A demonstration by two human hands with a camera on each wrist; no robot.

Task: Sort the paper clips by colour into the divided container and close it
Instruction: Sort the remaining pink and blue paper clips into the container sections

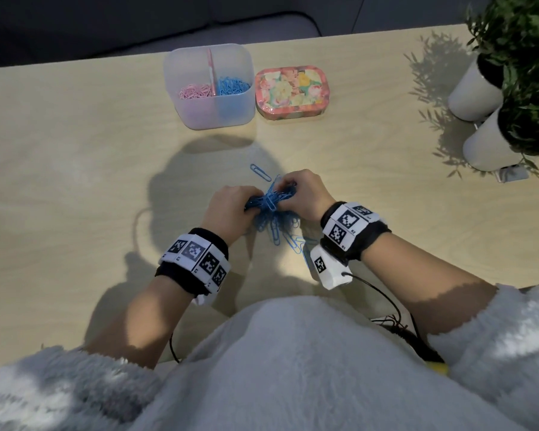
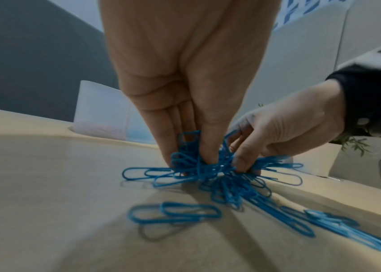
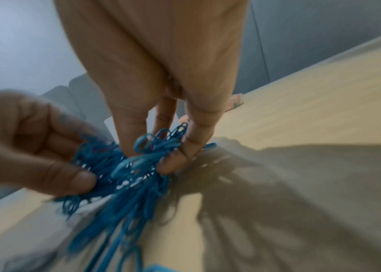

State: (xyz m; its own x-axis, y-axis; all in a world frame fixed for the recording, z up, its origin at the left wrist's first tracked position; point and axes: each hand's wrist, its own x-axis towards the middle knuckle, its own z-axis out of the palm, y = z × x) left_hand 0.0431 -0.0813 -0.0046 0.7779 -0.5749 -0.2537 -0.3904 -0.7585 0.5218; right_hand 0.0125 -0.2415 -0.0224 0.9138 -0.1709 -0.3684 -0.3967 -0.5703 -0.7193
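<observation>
A tangled bunch of blue paper clips (image 1: 269, 202) hangs just above the table between both hands. My left hand (image 1: 231, 209) pinches its left side, and my right hand (image 1: 302, 191) pinches its right side. The wrist views show the same bunch (image 2: 210, 167) (image 3: 128, 165) gripped by curled fingers from both sides. Loose blue clips (image 1: 288, 241) lie under the hands, and one lone clip (image 1: 260, 172) lies just beyond them. The translucent divided container (image 1: 210, 112) stands open at the back, pink clips (image 1: 195, 90) in its left half, blue clips (image 1: 232, 85) in its right.
A floral tin (image 1: 291, 90) sits right of the container. Two white pots with green plants (image 1: 476, 88) (image 1: 492, 144) stand at the right edge of the table. A dark sofa lies beyond the far edge. Cables trail near my right forearm.
</observation>
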